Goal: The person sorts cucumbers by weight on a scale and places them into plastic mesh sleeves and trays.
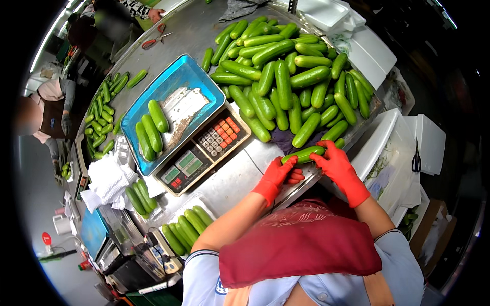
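Note:
A green cucumber (303, 155) spans between my two red-gloved hands at the table's near edge. The fingers of my left hand (278, 174) grip its left end. My right hand (336, 162) holds the other end with thumb and fingertips. Just beyond lies a large heap of cucumbers (283, 76), with a dark purple cloth (281, 139) under its near side. To the left stands a digital scale (203, 147) with keypad and lit displays. Three cucumbers (152, 132) lie side by side in its blue pan (134, 111).
Packed cucumbers (187, 229) sit in trays at the front left, near white cloths (109, 179) and a power strip (164, 252). Red-handled scissors (155, 38) lie at the back. White foam boxes (373, 57) and black scissors (416, 158) are on the right. Another person (53, 107) works at far left.

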`<action>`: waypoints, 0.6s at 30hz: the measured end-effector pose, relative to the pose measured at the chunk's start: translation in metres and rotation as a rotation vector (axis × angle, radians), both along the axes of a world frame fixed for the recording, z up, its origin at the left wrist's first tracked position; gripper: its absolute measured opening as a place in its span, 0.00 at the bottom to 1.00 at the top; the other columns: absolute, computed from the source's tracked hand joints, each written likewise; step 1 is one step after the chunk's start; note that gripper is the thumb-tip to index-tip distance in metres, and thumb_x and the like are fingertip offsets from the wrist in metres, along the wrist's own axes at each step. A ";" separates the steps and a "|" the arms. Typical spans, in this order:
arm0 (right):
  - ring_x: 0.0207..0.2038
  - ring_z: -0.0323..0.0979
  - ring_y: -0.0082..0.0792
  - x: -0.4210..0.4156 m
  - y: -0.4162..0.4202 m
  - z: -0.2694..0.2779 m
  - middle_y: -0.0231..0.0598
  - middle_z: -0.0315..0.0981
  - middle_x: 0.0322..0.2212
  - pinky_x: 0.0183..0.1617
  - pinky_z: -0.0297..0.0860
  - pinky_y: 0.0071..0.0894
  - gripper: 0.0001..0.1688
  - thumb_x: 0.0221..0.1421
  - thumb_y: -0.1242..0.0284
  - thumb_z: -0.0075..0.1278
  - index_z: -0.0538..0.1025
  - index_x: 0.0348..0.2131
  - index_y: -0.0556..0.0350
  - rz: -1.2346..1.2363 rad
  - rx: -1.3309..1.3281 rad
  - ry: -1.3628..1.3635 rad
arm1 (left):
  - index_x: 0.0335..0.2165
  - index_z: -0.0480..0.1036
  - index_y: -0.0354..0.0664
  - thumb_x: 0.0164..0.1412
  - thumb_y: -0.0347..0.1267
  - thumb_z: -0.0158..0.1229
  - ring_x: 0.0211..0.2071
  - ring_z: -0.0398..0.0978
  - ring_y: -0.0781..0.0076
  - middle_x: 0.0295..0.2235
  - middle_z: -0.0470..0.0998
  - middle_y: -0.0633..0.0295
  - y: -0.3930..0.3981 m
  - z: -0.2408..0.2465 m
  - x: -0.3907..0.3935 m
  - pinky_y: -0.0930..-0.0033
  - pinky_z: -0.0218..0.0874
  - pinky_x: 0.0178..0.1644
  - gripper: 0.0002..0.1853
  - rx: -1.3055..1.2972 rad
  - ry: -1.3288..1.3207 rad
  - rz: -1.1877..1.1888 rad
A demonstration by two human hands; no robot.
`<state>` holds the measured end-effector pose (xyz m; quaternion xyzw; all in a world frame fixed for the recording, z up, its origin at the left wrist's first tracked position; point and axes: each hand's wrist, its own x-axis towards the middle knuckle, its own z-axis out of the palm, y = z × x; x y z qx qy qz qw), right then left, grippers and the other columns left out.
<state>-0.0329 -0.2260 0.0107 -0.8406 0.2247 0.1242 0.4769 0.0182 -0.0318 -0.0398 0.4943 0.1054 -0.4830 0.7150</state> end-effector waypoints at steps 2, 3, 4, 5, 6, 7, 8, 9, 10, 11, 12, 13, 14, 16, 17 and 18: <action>0.22 0.71 0.28 0.001 -0.006 0.001 0.42 0.74 0.24 0.24 0.68 0.28 0.26 0.54 0.68 0.56 0.67 0.50 0.58 -0.054 0.087 -0.030 | 0.45 0.61 0.29 0.60 0.48 0.57 0.25 0.78 0.61 0.28 0.76 0.48 -0.014 -0.004 -0.002 0.69 0.71 0.28 0.31 0.040 -0.015 -0.012; 0.21 0.71 0.28 0.000 -0.010 -0.001 0.41 0.73 0.23 0.24 0.67 0.29 0.26 0.54 0.68 0.55 0.67 0.50 0.57 -0.100 0.126 -0.076 | 0.45 0.61 0.29 0.59 0.48 0.57 0.25 0.78 0.61 0.28 0.76 0.48 -0.020 -0.004 -0.002 0.69 0.71 0.28 0.32 0.062 -0.020 -0.014; 0.21 0.69 0.25 0.000 -0.012 0.000 0.39 0.73 0.24 0.23 0.66 0.27 0.26 0.55 0.71 0.55 0.66 0.51 0.58 -0.115 0.099 -0.087 | 0.44 0.61 0.29 0.59 0.48 0.58 0.25 0.79 0.60 0.29 0.76 0.48 -0.023 -0.001 -0.002 0.68 0.71 0.27 0.31 0.049 0.007 -0.019; 0.21 0.69 0.25 0.000 -0.013 0.001 0.39 0.73 0.23 0.23 0.66 0.27 0.26 0.55 0.71 0.55 0.66 0.51 0.58 -0.116 0.094 -0.096 | 0.43 0.61 0.29 0.59 0.48 0.58 0.26 0.79 0.60 0.29 0.76 0.48 -0.025 -0.002 -0.001 0.68 0.71 0.27 0.31 0.032 0.015 -0.015; 0.21 0.69 0.25 -0.002 -0.016 0.002 0.39 0.73 0.23 0.23 0.66 0.27 0.26 0.55 0.71 0.55 0.66 0.51 0.58 -0.123 0.085 -0.108 | 0.43 0.61 0.29 0.59 0.48 0.57 0.26 0.79 0.59 0.28 0.76 0.48 -0.029 -0.001 0.001 0.67 0.71 0.27 0.31 0.010 0.020 -0.018; 0.21 0.69 0.25 -0.003 -0.017 0.003 0.39 0.73 0.23 0.22 0.66 0.27 0.26 0.55 0.71 0.55 0.66 0.51 0.58 -0.131 0.076 -0.121 | 0.43 0.61 0.29 0.59 0.48 0.57 0.26 0.79 0.59 0.28 0.76 0.48 -0.031 0.001 0.002 0.67 0.71 0.27 0.31 -0.013 0.025 -0.021; 0.27 0.72 0.26 -0.006 -0.018 0.006 0.36 0.73 0.27 0.25 0.69 0.23 0.27 0.55 0.74 0.53 0.65 0.53 0.56 -0.141 0.082 -0.077 | 0.44 0.61 0.29 0.59 0.46 0.59 0.29 0.79 0.60 0.32 0.76 0.47 -0.030 0.005 0.001 0.66 0.71 0.30 0.30 -0.027 0.040 -0.029; 0.29 0.72 0.26 -0.009 -0.018 0.012 0.37 0.72 0.30 0.27 0.69 0.23 0.27 0.55 0.75 0.53 0.65 0.53 0.56 -0.131 0.101 -0.115 | 0.44 0.61 0.29 0.59 0.44 0.59 0.30 0.78 0.60 0.33 0.75 0.47 -0.028 0.010 -0.002 0.66 0.71 0.31 0.29 -0.075 0.050 -0.006; 0.30 0.72 0.26 -0.013 -0.017 0.019 0.37 0.72 0.32 0.28 0.69 0.23 0.27 0.55 0.76 0.53 0.65 0.53 0.56 -0.120 0.120 -0.154 | 0.44 0.61 0.29 0.58 0.43 0.60 0.31 0.78 0.61 0.34 0.75 0.47 -0.025 0.014 -0.008 0.66 0.71 0.32 0.28 -0.122 0.060 0.017; 0.32 0.72 0.25 -0.016 -0.016 0.022 0.38 0.72 0.35 0.30 0.69 0.23 0.27 0.55 0.77 0.53 0.64 0.53 0.56 -0.108 0.139 -0.191 | 0.44 0.61 0.29 0.58 0.42 0.61 0.32 0.78 0.61 0.36 0.74 0.46 -0.021 0.017 -0.013 0.66 0.71 0.33 0.28 -0.170 0.070 0.041; 0.33 0.71 0.24 -0.020 -0.013 0.022 0.37 0.71 0.36 0.32 0.69 0.22 0.27 0.54 0.79 0.53 0.64 0.52 0.55 -0.083 0.207 -0.261 | 0.47 0.60 0.31 0.58 0.37 0.61 0.34 0.77 0.62 0.39 0.73 0.48 -0.016 0.018 -0.016 0.65 0.71 0.36 0.27 -0.226 0.044 0.051; 0.33 0.70 0.24 -0.023 -0.010 0.020 0.35 0.70 0.37 0.34 0.68 0.22 0.27 0.54 0.80 0.54 0.64 0.52 0.55 -0.055 0.275 -0.330 | 0.48 0.59 0.33 0.59 0.36 0.61 0.36 0.76 0.62 0.40 0.73 0.49 -0.012 0.015 -0.020 0.65 0.71 0.37 0.27 -0.260 -0.031 0.131; 0.33 0.69 0.23 -0.026 -0.006 0.016 0.34 0.70 0.38 0.36 0.68 0.21 0.27 0.53 0.82 0.54 0.64 0.52 0.54 -0.026 0.343 -0.400 | 0.50 0.59 0.34 0.59 0.36 0.60 0.38 0.76 0.62 0.41 0.73 0.50 -0.009 0.009 -0.025 0.64 0.72 0.39 0.27 -0.294 -0.106 0.212; 0.37 0.68 0.24 -0.033 0.002 -0.006 0.35 0.67 0.42 0.39 0.67 0.22 0.26 0.52 0.83 0.54 0.64 0.49 0.54 -0.031 0.454 -0.486 | 0.54 0.57 0.41 0.58 0.32 0.60 0.51 0.70 0.61 0.48 0.70 0.55 0.002 0.021 -0.029 0.60 0.68 0.49 0.29 -0.297 -0.166 0.342; 0.37 0.68 0.24 -0.035 0.006 -0.014 0.35 0.67 0.42 0.39 0.67 0.23 0.27 0.51 0.83 0.55 0.64 0.49 0.55 -0.037 0.458 -0.521 | 0.54 0.58 0.41 0.59 0.31 0.59 0.52 0.69 0.61 0.49 0.70 0.54 0.005 0.027 -0.027 0.60 0.67 0.51 0.27 -0.361 -0.102 0.383; 0.37 0.68 0.23 -0.037 0.012 -0.018 0.34 0.68 0.41 0.38 0.67 0.22 0.26 0.51 0.81 0.57 0.65 0.48 0.55 -0.002 0.449 -0.473 | 0.54 0.58 0.42 0.60 0.29 0.58 0.53 0.68 0.61 0.50 0.69 0.54 0.009 0.031 -0.026 0.59 0.66 0.52 0.26 -0.422 -0.041 0.432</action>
